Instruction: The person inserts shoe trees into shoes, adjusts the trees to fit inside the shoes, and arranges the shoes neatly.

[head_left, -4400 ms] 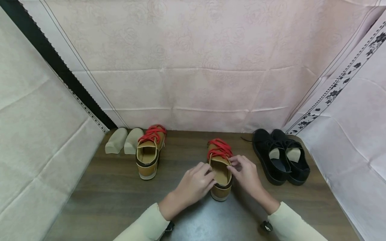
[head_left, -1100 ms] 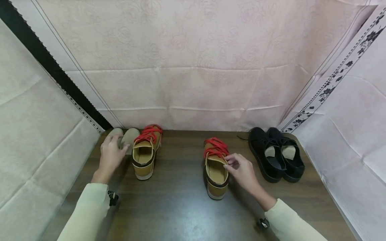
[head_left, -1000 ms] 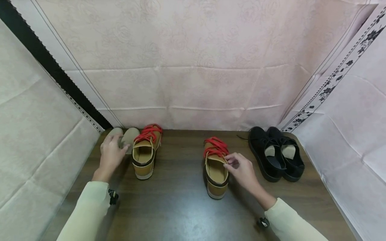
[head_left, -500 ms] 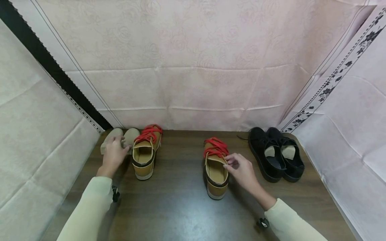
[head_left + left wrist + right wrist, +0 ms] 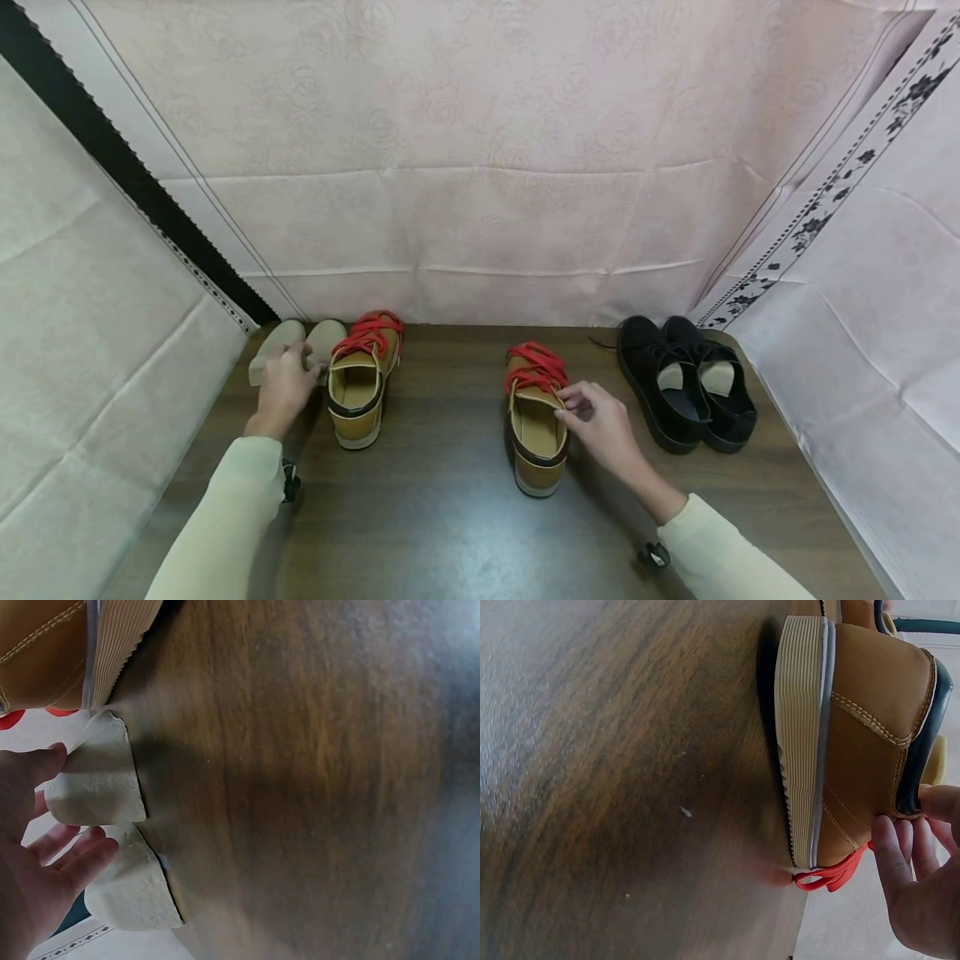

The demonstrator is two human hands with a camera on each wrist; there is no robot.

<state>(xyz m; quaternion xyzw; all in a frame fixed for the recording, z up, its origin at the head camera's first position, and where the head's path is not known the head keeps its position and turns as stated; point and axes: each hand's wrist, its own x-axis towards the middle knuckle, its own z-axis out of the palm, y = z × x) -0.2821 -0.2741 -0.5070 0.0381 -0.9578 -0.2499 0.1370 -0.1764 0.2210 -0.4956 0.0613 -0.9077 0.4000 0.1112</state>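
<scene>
My left hand (image 5: 285, 385) is at the left over two off-white, toe-shaped shoe fillers. In the left wrist view its thumb and fingers are spread around the right shoe filler (image 5: 97, 772); whether they touch it I cannot tell. Fingertips lie between that one and the left shoe filler (image 5: 139, 885). My right hand (image 5: 600, 423) pinches the collar edge of a tan shoe (image 5: 542, 475) with red laces, on the right side of its opening. That shoe stands flat on the brown surface, with no filler visible in its opening.
A matching tan shoe (image 5: 357, 425) stands right beside the fillers. At the right, a pair of black shoes (image 5: 660, 400) holds similar pale fillers. Pale patterned cloth (image 5: 480, 167) walls off the back and both sides of the brown wooden surface (image 5: 420, 517).
My left hand has left the nearer tan shoe and gone to the fillers at the left. In the last second it has shifted slightly toward the right filler. My right hand keeps its pinch.
</scene>
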